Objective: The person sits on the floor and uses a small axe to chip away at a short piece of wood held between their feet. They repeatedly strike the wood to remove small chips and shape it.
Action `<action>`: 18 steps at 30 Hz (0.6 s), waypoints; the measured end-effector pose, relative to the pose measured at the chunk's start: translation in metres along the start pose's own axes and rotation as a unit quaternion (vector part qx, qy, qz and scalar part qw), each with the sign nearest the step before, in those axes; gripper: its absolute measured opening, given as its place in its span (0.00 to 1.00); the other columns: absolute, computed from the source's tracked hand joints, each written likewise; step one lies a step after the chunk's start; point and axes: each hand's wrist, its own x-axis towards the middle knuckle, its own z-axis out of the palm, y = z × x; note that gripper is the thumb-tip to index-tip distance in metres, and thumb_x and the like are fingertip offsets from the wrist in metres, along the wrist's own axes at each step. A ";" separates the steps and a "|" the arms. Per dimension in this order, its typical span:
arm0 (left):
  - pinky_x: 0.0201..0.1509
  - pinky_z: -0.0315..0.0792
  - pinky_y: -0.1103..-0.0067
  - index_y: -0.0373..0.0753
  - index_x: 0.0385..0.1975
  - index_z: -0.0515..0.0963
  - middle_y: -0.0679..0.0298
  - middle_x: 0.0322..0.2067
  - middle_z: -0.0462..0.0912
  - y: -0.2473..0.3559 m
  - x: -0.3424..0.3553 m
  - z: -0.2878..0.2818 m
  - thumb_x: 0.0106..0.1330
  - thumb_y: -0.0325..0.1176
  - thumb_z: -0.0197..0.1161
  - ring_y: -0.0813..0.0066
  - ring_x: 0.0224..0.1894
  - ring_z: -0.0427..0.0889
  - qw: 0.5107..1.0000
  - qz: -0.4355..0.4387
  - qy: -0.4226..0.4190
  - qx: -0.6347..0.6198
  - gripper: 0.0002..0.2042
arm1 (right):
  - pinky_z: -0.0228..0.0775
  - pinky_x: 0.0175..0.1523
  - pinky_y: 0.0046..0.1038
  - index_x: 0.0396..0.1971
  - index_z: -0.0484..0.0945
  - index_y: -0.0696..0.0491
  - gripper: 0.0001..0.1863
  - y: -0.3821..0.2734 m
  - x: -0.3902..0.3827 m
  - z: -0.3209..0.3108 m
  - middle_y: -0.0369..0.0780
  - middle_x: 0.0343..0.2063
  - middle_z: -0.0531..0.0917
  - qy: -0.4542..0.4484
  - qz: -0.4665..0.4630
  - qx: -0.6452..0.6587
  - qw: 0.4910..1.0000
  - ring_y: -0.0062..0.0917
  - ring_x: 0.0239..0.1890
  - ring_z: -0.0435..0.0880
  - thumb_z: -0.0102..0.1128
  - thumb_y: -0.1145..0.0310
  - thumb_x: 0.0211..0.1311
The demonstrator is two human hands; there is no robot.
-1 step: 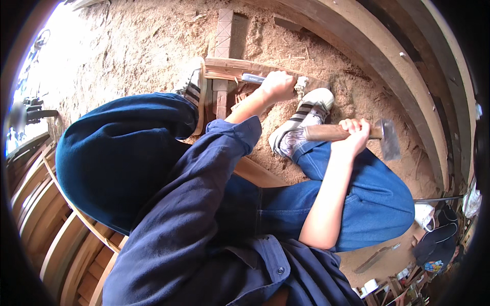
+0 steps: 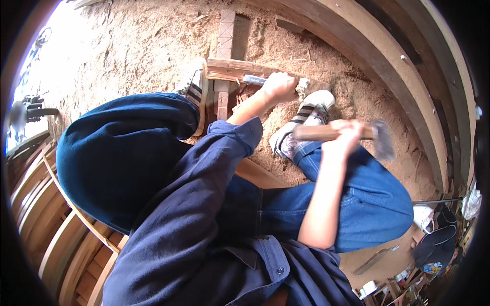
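My left hand (image 2: 280,87) is closed around a chisel, whose steel blade (image 2: 254,79) sticks out to the left, over a wooden beam (image 2: 227,69). On the other side of the fist shows the handle's pale, frayed butt end (image 2: 303,87). My right hand (image 2: 343,137), smeared by motion, grips the wooden handle of a hammer (image 2: 317,133) above my bent right leg. The hammer's grey metal head (image 2: 383,140) points away to the right. A striped shoe (image 2: 306,115) rests beside the beam, and my other shoe (image 2: 196,92) stands against its left end.
A notched crosspiece (image 2: 225,35) lies under the beam on ground covered with wood shavings (image 2: 148,46). Long curved timbers (image 2: 393,61) run along the right. Several curved wooden pieces (image 2: 64,245) are stacked at lower left. A dark bag (image 2: 436,242) lies at lower right.
My right hand and the hammer have shifted slightly to the left and are now blurred. My left hand keeps the chisel at almost the same spot on the beam.
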 end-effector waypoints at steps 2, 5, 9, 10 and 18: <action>0.35 0.77 0.65 0.33 0.19 0.79 0.47 0.18 0.79 -0.011 0.006 -0.004 0.42 0.35 0.63 0.50 0.26 0.82 1.000 0.006 0.020 0.019 0.10 | 0.55 0.18 0.20 0.14 0.62 0.45 0.15 0.066 0.016 0.001 0.28 0.08 0.61 -0.169 0.143 -0.053 0.974 0.16 0.09 0.58 0.53 0.66 0.58; 0.33 0.77 0.65 0.33 0.17 0.79 0.47 0.18 0.79 -0.007 0.005 -0.006 0.42 0.37 0.64 0.51 0.26 0.82 1.000 0.001 0.007 0.002 0.11 | 0.53 0.16 0.17 0.15 0.60 0.44 0.17 0.062 0.018 -0.009 0.26 0.08 0.57 -0.274 0.219 -0.083 0.933 0.13 0.08 0.56 0.55 0.65 0.59; 0.33 0.77 0.66 0.33 0.18 0.80 0.48 0.19 0.80 -0.017 0.002 -0.010 0.41 0.36 0.64 0.54 0.26 0.83 1.000 -0.021 0.000 0.019 0.11 | 0.57 0.19 0.19 0.12 0.60 0.44 0.17 0.009 0.037 -0.016 0.30 0.07 0.63 -0.214 -0.033 -0.008 0.976 0.16 0.09 0.61 0.53 0.62 0.58; 0.33 0.77 0.66 0.33 0.18 0.80 0.48 0.19 0.80 -0.017 0.002 -0.008 0.42 0.36 0.63 0.54 0.26 0.83 1.000 -0.016 0.011 0.019 0.11 | 0.57 0.19 0.19 0.12 0.60 0.44 0.17 0.012 0.032 -0.012 0.30 0.07 0.63 -0.163 -0.032 -0.006 0.986 0.16 0.09 0.61 0.51 0.64 0.59; 0.34 0.77 0.65 0.34 0.20 0.80 0.48 0.19 0.80 -0.015 0.000 -0.023 0.44 0.35 0.61 0.54 0.26 0.83 0.998 -0.043 -0.007 0.036 0.10 | 0.54 0.16 0.19 0.16 0.62 0.44 0.15 0.032 0.013 0.002 0.27 0.09 0.61 -0.220 0.135 -0.167 0.952 0.14 0.09 0.58 0.56 0.65 0.57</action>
